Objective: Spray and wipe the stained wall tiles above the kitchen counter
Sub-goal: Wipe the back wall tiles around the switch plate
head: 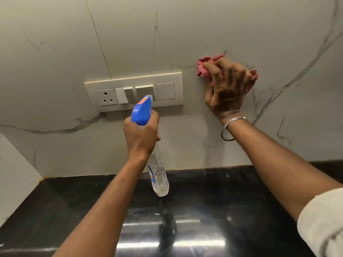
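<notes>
White marble-look wall tiles with grey veins rise above a black counter. My left hand grips the neck of a clear spray bottle with a blue trigger head, its nozzle pointing at the wall near the switch plate. My right hand holds a crumpled pink cloth and presses it against the tile to the right of the switch plate. A silver bangle hangs on that wrist.
A cream switch plate with a three-pin socket and several switches sits on the wall, directly behind the bottle's nozzle. A side wall closes the counter at the left. The glossy counter top reflects ceiling light.
</notes>
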